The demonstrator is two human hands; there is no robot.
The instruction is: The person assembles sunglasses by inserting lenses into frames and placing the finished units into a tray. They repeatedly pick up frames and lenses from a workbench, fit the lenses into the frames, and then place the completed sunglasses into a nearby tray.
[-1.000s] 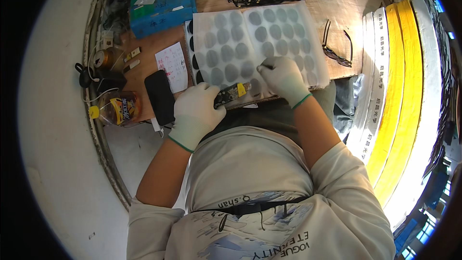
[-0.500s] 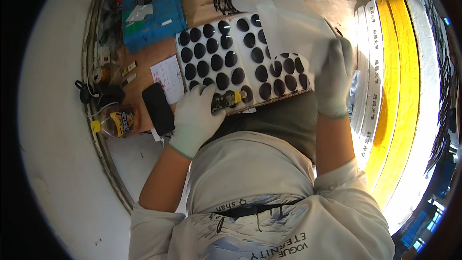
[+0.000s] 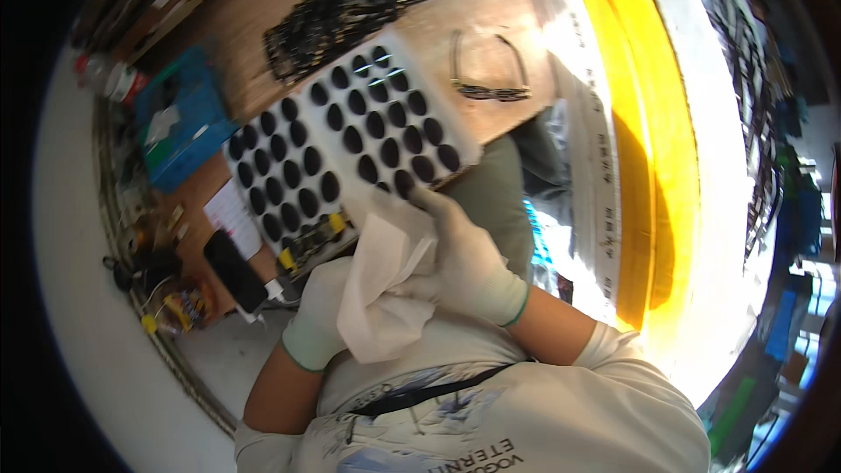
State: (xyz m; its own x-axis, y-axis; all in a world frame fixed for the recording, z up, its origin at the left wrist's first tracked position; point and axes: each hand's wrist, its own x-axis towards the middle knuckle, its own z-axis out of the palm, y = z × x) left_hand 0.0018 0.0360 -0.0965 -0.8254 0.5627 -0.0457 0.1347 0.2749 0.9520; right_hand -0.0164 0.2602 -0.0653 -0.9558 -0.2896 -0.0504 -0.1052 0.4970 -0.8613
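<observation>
A crumpled white sheet (image 3: pixel 385 276) hangs between my two gloved hands in front of my body. My right hand (image 3: pixel 473 267) is closed on its right side, the index finger reaching toward the lens board. On its left side is my left hand (image 3: pixel 317 315), with most of its fingers hidden behind the sheet. Just beyond lies a white board (image 3: pixel 328 158) covered in rows of dark oval lenses (image 3: pixel 377 124). A dark slim tool with yellow ends (image 3: pixel 308 243) rests along the board's near left edge, with no hand on it.
A tangle of black spectacle frames (image 3: pixel 350 9) lies beyond the board, and one pair of glasses (image 3: pixel 491 92) to its right. On the left are a blue box (image 3: pixel 186 123), a phone (image 3: pixel 235 270), a paper note (image 3: pixel 232 217) and bottles. Yellow and white padding (image 3: pixel 631 166) borders the right.
My right hand has brought the sheet from the board's right side down toward me. My left hand has let go of the dark tool and moved to the sheet. The view has turned.
</observation>
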